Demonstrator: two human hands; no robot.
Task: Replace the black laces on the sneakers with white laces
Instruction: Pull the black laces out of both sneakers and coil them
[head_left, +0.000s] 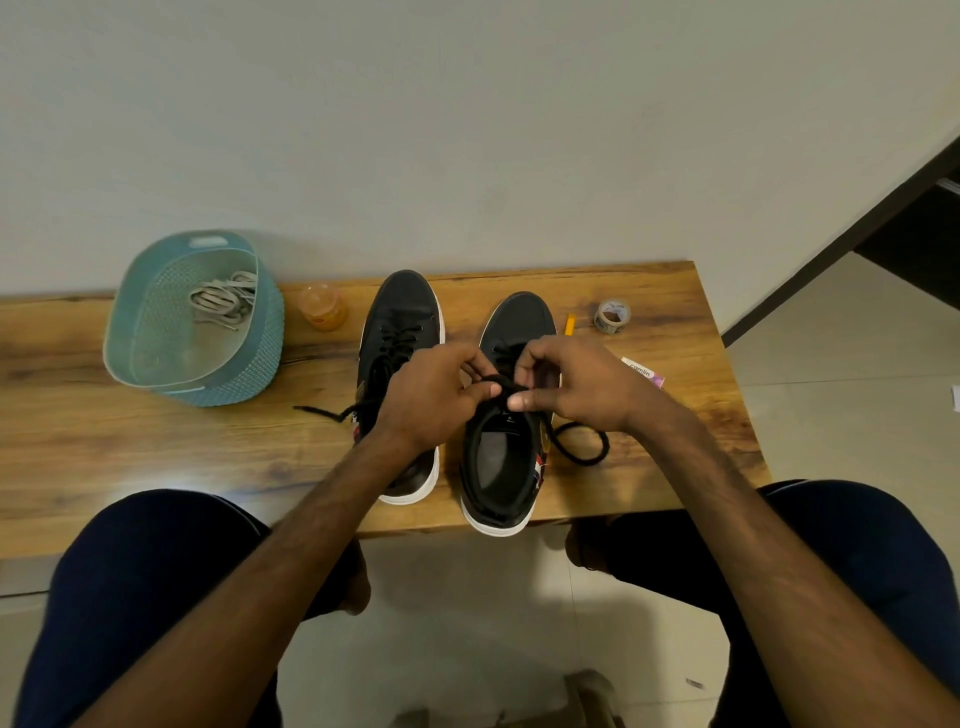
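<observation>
**Wooden tabletop (156, 457), both hands on a sneaker's black lace**

The tabletop stands against a plain pale wall (467, 130), and a tiled floor shows at the right of the frame. Two black sneakers with white soles stand side by side at the centre, toes towards the wall. The left hand (436, 400) and the right hand (576, 395) meet over the tongue of the sneaker nearer the right of the frame (519, 322). Both are curled, with thumb and fingers pinching its black lace (501, 387). A loose loop of that lace lies on the wood just right of the shoe. The other sneaker (405, 312) is still laced in black, with one end trailing out to the left.

At the left of the frame, a teal perforated basket (260, 353) holds the white laces (223, 304) in a bundle. A small orange container (322, 309) stands between the basket and the shoes. To the right of the shoes are a yellow stick-like item (570, 326), a roll of tape (612, 316) and a small box printed "camlin" (644, 371).
</observation>
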